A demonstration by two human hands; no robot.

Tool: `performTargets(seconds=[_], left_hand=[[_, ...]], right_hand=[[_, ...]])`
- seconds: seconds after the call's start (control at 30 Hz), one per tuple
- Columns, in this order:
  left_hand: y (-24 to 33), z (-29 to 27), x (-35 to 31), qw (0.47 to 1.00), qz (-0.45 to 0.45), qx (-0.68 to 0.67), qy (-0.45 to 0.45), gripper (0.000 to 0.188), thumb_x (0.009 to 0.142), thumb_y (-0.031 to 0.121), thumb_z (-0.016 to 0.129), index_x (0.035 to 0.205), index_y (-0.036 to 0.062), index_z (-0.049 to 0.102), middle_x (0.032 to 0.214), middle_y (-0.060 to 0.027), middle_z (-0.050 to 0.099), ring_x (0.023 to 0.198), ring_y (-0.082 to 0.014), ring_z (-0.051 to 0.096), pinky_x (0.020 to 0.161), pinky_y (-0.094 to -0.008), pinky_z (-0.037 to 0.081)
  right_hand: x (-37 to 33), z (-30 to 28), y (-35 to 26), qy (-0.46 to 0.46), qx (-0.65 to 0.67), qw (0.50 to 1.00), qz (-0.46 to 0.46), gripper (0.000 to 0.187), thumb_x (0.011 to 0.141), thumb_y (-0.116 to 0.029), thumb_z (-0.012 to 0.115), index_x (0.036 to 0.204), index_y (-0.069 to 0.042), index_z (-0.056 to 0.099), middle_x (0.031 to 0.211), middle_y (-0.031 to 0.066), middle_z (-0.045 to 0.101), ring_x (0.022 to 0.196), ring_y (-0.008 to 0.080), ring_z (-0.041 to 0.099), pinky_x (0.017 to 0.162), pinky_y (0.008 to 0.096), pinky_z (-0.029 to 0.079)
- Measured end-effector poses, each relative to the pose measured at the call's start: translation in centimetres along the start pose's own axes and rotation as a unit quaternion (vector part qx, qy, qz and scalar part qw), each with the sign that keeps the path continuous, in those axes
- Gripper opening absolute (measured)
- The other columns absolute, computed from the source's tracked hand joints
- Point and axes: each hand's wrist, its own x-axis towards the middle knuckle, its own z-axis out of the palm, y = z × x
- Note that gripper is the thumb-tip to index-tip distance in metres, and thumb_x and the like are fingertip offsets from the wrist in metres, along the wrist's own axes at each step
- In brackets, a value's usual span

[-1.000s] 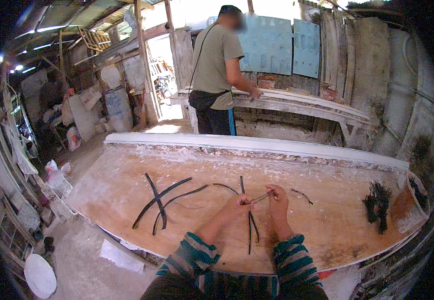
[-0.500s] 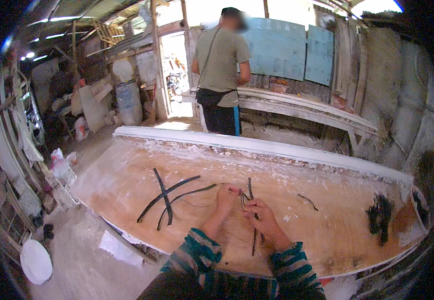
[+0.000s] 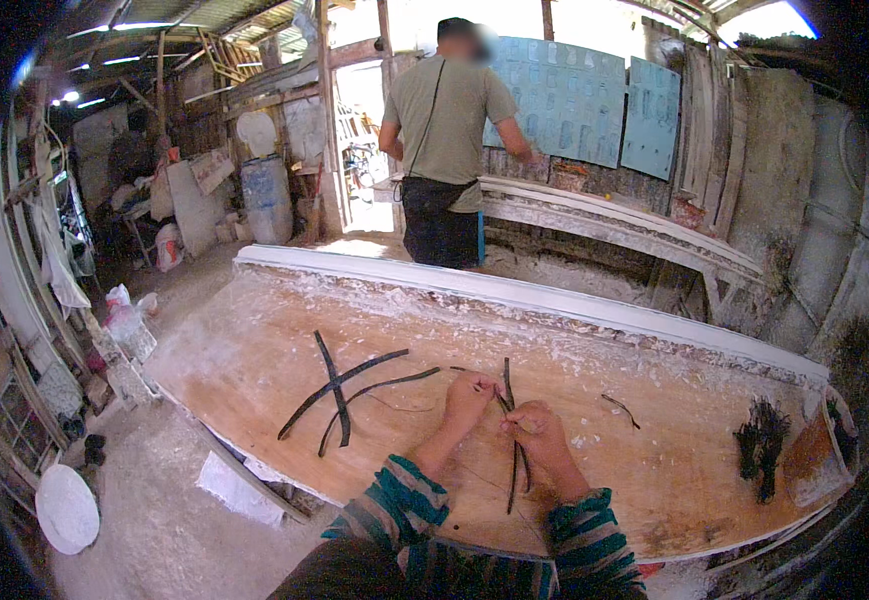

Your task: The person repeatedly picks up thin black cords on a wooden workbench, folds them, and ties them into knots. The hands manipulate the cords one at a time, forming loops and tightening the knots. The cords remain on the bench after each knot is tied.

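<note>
On the tabletop (image 3: 254, 370), crossed strips (image 3: 339, 395) lie left of both hands, which meet over an upright strip (image 3: 510, 440). A small piece (image 3: 619, 408) lies to their right, a bristly bundle (image 3: 759, 445) farther right. A person (image 3: 444, 150) stands behind the tabletop.

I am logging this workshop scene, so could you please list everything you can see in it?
board: one, long, pale brown with white dust, across the middle.
crossed strips: about three, dark, thin and curved, on the board to the left of the hands.
held strips: a few, dark, thin, at the hands and trailing towards the person.
small piece: one, dark, on the board to the right.
bundle: one, dark and bristly, at the board's right end.
co-worker: one, olive shirt, back turned, at the far bench.
barrel: one, blue, at the back left.
round disc: one, white, on the floor lower left.
left hand: pinching the held strips.
right hand: pinching the held strips.
</note>
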Motion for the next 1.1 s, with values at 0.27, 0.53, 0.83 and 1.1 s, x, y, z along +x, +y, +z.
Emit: performTargets(seconds=[0.27, 0.53, 0.83, 1.1], left_hand=[[0.2, 0.2, 0.0, 0.984, 0.015, -0.088, -0.155, 0.01, 0.07, 0.002, 0.061, 0.078, 0.0051, 0.064, 0.074, -0.0055, 0.058, 0.068, -0.0138, 0.054, 0.062, -0.0246, 0.043], [2.4, 2.1, -2.2, 0.915, 0.1, -0.15, -0.361, 0.009, 0.076, 0.009, 0.061, 0.081, 0.0011, 0.059, 0.076, -0.0006, 0.056, 0.074, -0.0093, 0.052, 0.068, -0.0242, 0.042], [7.9, 1.2, -4.1, 0.885, -0.012, -0.242, -0.398, 0.013, 0.081, 0.018, 0.058, 0.078, 0.0057, 0.056, 0.071, 0.0041, 0.05, 0.065, -0.0054, 0.046, 0.059, -0.021, 0.038], [5.3, 2.0, -3.2, 0.875, -0.035, -0.247, -0.415, 0.019, 0.08, 0.026, 0.06, 0.077, 0.0082, 0.055, 0.064, 0.0057, 0.046, 0.06, -0.0045, 0.044, 0.053, -0.0209, 0.037]], right_hand=[[0.6, -0.8, -2.6, 0.17, -0.018, 0.984, 0.048, 0.01, 0.068, 0.002, 0.063, 0.071, -0.002, 0.055, 0.071, 0.005, 0.055, 0.069, 0.0151, 0.052, 0.067, 0.0271, 0.041], [0.9, -2.8, 4.8, 0.254, -0.245, 0.935, -0.039, 0.015, 0.069, -0.001, 0.063, 0.068, -0.004, 0.048, 0.063, 0.0023, 0.05, 0.063, 0.0129, 0.048, 0.058, 0.0268, 0.039], [1.5, -4.2, 1.5, 0.248, -0.046, 0.953, 0.169, 0.012, 0.076, -0.011, 0.061, 0.084, -0.005, 0.055, 0.063, 0.0012, 0.05, 0.06, 0.0114, 0.047, 0.056, 0.027, 0.039], [1.2, -3.8, 7.6, 0.247, -0.172, 0.951, 0.066, 0.011, 0.079, -0.011, 0.058, 0.088, -0.007, 0.062, 0.076, 0.0051, 0.058, 0.067, 0.0138, 0.053, 0.06, 0.0255, 0.043]])
